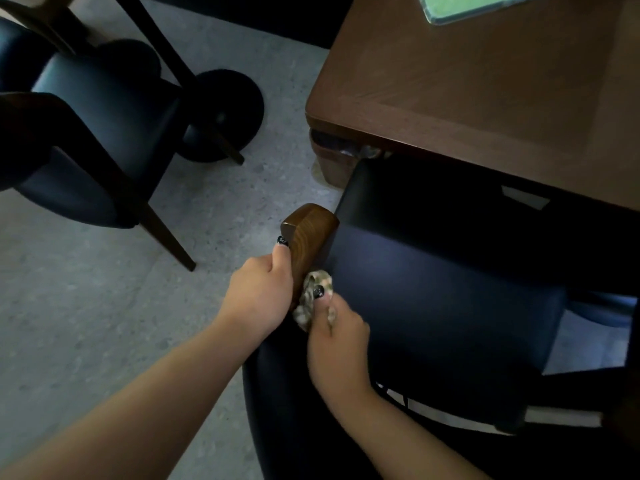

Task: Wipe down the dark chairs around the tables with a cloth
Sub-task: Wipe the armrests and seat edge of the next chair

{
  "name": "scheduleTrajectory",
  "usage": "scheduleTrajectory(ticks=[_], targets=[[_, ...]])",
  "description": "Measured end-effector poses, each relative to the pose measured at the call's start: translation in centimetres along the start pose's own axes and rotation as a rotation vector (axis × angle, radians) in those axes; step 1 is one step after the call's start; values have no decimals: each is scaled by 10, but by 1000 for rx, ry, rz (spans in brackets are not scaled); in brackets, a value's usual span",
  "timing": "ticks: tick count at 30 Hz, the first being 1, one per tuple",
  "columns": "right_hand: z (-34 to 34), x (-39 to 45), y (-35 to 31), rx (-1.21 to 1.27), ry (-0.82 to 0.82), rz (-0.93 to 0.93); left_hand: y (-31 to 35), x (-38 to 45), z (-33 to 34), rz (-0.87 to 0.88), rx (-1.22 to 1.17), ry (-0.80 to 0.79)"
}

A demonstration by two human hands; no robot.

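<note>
Hands (298, 306) partly hide cloth (313, 299) against armrest (306, 237).

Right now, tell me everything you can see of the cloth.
The cloth is small, crumpled into a wad, pale with a mottled beige and grey pattern; it looks like soft fabric. The right hand grips it, thumb on top, and presses it against the wooden post of the dark chair, just below where the left hand holds that post. A strip of it hangs down beside the right hand's fingers. Most of it is hidden between the two hands.
</note>
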State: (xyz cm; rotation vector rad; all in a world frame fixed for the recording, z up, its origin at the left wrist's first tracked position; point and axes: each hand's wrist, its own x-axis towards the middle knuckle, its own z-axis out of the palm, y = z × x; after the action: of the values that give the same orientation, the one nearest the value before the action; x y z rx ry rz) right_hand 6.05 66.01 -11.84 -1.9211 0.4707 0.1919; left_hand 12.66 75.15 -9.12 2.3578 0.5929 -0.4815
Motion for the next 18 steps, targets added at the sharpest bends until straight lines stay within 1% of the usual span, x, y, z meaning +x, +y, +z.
scheduleTrajectory(ticks=[2, 5, 8, 9, 11, 13, 15, 18], targets=[[-6, 8, 2, -9, -83, 20, 0, 0, 0, -3, 2, 4], [4, 23, 10, -70, -273, 86, 0, 1, 0, -2, 9, 14], [16, 44, 20, -181, -369, 145, 0, 1, 0, -5, 18, 20], [17, 53, 26, -196, -400, 189, 0, 1, 0, -10, 19, 15], [14, 67, 41, -84, -472, 299, 0, 2, 0, -15, 23, 5], [14, 72, 51, 34, -473, 392, 1, 1, 0, -16, 31, -2], [16, 72, 55, -32, -461, 376, 2, 2, 0, -11, 41, -4], [13, 55, 48, -127, -356, 299, 2, 1, 0, -9, 53, -4]])
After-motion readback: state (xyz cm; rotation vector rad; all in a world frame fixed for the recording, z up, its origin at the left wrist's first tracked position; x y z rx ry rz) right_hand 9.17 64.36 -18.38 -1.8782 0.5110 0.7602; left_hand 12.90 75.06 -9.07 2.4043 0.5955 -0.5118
